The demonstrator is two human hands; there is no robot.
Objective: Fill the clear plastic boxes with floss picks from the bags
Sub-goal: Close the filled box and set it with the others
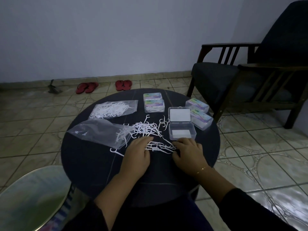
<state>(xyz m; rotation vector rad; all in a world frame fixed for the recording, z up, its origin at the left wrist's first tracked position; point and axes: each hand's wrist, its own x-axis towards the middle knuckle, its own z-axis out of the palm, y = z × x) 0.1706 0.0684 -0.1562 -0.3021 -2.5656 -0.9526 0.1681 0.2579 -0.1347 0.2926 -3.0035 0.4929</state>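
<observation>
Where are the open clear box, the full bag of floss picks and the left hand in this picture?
open clear box (182, 132): head view, on the front wall of its tray.
full bag of floss picks (114, 108): head view, on the middle of the bag.
left hand (137, 155): head view, on the back of the hand.

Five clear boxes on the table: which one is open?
The open box just beyond the right hand, lid flipped back, label card inside. The four other boxes, two pairs farther back, are shut.

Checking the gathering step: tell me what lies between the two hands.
In the head view, a small bunch of white floss picks lies on the dark table between the left hand and right hand.
</observation>
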